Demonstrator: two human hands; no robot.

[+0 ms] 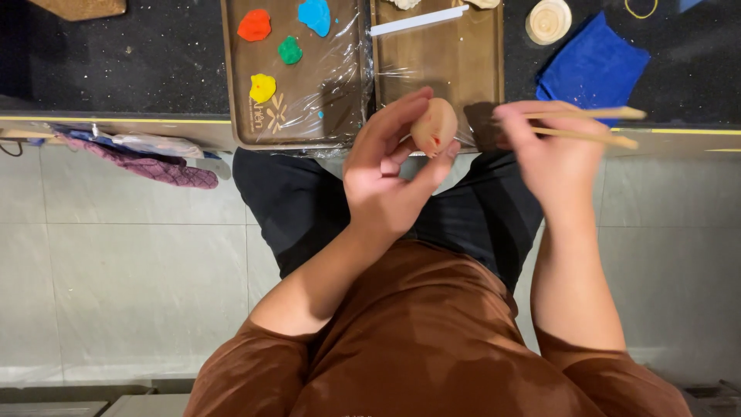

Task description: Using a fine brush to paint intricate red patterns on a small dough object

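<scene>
My left hand (386,174) is raised over the counter's edge and grips a small tan dough ball (434,126) with a red spot on it, fingers curled around it. To its right, my right hand (552,154) holds two thin wooden sticks (594,123) that point to the right; this hand is blurred. Behind the hands lie two brown trays wrapped in clear film. The left tray (309,108) carries red (254,25), blue (315,15), green (289,50) and yellow (262,87) dough lumps.
The right tray (440,62) holds a white flat stick (417,21). On the black counter lie a blue cloth (590,66), a round cream lid (549,21) and a yellow rubber band (641,9). A purple cloth (147,164) hangs at the counter's left edge.
</scene>
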